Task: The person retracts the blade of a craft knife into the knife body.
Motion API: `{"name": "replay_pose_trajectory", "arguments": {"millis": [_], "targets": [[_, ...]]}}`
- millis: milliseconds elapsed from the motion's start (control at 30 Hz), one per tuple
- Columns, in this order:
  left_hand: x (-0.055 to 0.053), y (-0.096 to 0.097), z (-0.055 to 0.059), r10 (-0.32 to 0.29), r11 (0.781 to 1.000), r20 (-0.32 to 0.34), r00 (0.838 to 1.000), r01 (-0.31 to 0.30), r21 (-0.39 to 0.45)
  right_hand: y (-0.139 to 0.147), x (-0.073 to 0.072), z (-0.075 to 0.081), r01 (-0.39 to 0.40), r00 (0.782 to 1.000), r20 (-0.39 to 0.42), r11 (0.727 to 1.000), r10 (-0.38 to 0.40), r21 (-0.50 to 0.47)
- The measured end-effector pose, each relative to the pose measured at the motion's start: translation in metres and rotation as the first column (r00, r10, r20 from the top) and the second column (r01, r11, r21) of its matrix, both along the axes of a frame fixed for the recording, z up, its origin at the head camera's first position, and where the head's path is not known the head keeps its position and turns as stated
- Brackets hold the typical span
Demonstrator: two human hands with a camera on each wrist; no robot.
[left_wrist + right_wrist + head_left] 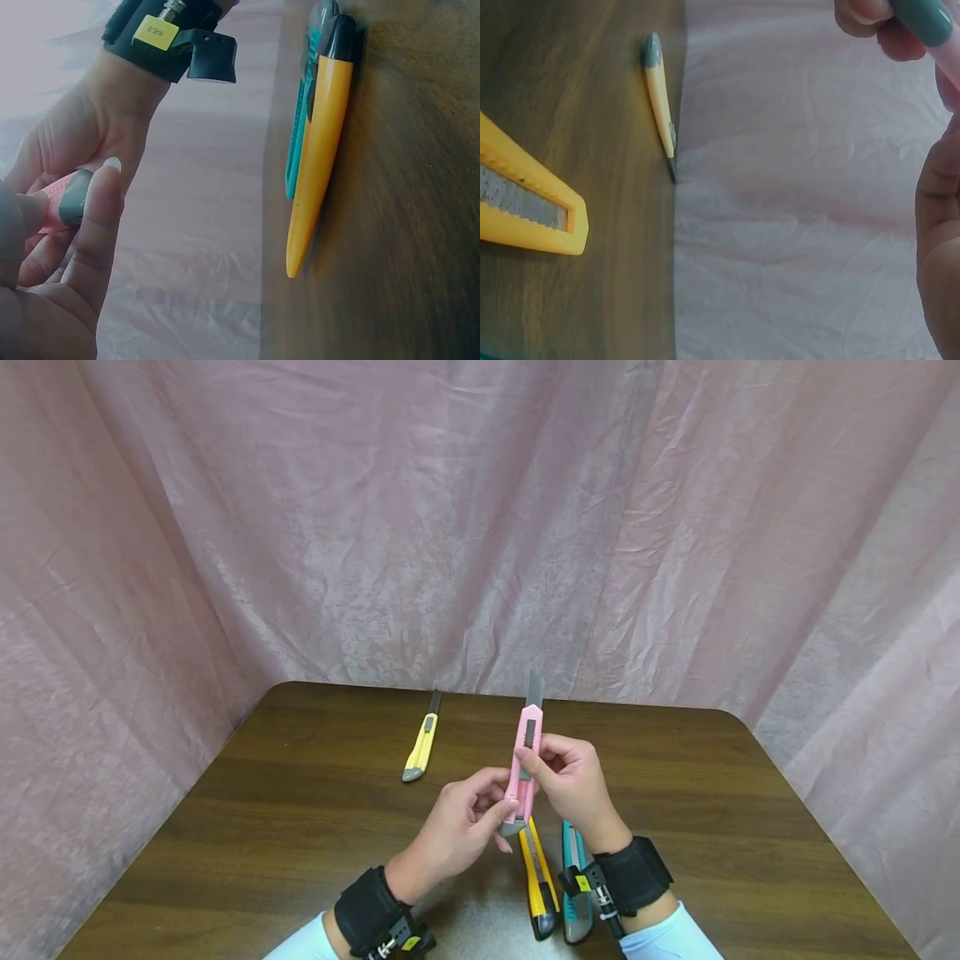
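Pink snap-off cutter above the wooden table, blade toward its far edge; our left hand pinches the grey end, our right hand the middle, nearer the blade.

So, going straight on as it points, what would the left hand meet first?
Past the pink cutter it pinches, the left hand would probably meet the right hand, though depth is unclear.
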State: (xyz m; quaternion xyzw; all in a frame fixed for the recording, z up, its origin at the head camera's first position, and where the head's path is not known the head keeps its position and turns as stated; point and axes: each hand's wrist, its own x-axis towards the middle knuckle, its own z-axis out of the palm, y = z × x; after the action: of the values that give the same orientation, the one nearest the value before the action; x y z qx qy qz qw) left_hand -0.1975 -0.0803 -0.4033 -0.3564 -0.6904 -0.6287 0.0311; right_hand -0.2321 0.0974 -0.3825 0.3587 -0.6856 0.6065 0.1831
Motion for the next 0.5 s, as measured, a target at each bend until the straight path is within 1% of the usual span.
{"name": "replay_pose_trajectory", "arguments": {"millis": [333,500], "targets": [[-0.0017,-0.0007,-0.0020,0.005,1.000,-0.011,1.000,-0.005,0.004,-0.0009,-0.0007,-0.0008,-0.031,1.000,0.005,0.999,0.031,-0.009],[-0.0012,-0.0013,-0.0018,0.003,1.000,-0.003,1.000,-0.003,0.006,-0.0005,-0.0013,-0.0020,-0.024,1.000,0.020,1.000,0.024,0.003]]}}
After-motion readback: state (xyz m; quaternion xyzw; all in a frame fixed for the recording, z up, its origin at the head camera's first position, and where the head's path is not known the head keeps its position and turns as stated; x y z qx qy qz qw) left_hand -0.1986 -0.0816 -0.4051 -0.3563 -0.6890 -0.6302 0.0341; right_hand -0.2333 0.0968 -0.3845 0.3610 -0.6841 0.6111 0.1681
